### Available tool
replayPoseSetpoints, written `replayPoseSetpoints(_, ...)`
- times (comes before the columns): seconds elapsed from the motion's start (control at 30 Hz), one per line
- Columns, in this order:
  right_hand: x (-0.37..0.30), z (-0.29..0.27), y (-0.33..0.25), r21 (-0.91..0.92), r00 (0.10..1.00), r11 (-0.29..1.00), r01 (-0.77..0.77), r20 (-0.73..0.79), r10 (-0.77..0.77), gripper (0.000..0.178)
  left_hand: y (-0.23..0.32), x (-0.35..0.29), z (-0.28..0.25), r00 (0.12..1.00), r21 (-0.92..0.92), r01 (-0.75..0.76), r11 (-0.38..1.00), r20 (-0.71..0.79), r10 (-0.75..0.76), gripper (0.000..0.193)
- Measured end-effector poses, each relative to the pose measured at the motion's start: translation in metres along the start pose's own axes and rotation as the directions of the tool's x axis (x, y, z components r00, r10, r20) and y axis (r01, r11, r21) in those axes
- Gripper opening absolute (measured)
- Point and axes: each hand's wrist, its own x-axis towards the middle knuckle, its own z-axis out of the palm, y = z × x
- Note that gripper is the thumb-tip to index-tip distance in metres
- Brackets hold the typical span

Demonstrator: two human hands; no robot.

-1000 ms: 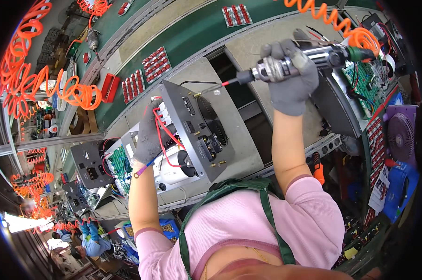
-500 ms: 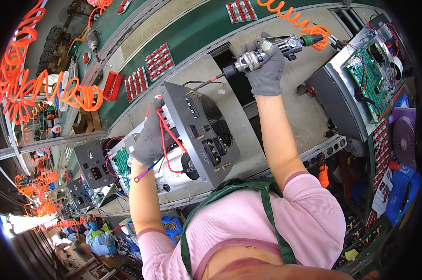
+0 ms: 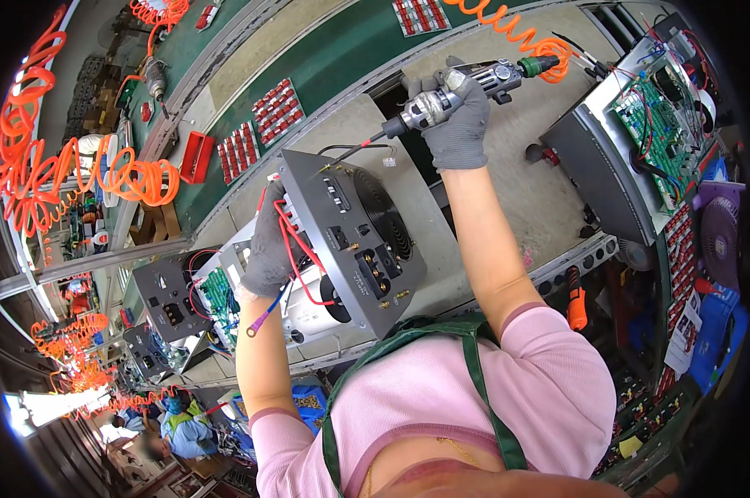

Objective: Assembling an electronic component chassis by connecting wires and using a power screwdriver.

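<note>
Head | right hand point(image 3: 456, 124): gripping driver point(image 3: 498, 80) | left hand point(image 3: 267, 251): behind grey panel point(image 3: 348, 222)

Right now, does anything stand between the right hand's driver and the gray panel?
Nothing visible does. The driver in the right hand points its bit at the gray panel's upper corner; a black cable appears to pass behind. Whether the tip touches is unclear.

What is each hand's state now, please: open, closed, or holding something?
Left hand: behind the dark panel; its grip cannot be told.
Right hand: closed around the power driver.
</note>
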Motion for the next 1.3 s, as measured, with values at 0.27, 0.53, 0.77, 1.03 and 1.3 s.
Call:
replayPoseSetpoints(0.27,-0.003,0.005,0.008,-0.119,1.0,0.993,0.005,0.0,-0.005,0.021,-0.002,0.0,0.001,0.998,-0.028,0.052,0.998,-0.022,-0.053,0.061)
replayPoseSetpoints(0.53,0.006,0.0,0.014,-0.071,0.998,0.997,-0.011,0.064,0.016,0.036,-0.007,-0.002,0.002,1.0,-0.047,-0.008,0.999,-0.03,0.006,0.057)
replayPoseSetpoints(0.77,0.028,0.012,0.018,-0.08,0.88,0.996,-0.038,0.47,0.071,0.04,-0.013,-0.001,-0.003,0.998,-0.15,0.069,0.986,0.02,-0.067,0.056)
replayPoseSetpoints(1.03,0.028,0.001,0.019,-0.039,0.922,0.995,-0.092,0.373,0.1,0.017,-0.019,-0.001,-0.003,0.993,-0.246,0.114,0.963,0.035,-0.109,0.059)
replayPoseSetpoints(1.3,0.006,0.005,0.017,-0.046,0.985,0.998,-0.046,0.163,0.053,0.011,-0.036,-0.001,-0.007,1.0,-0.016,0.004,1.0,-0.016,-0.004,0.06)
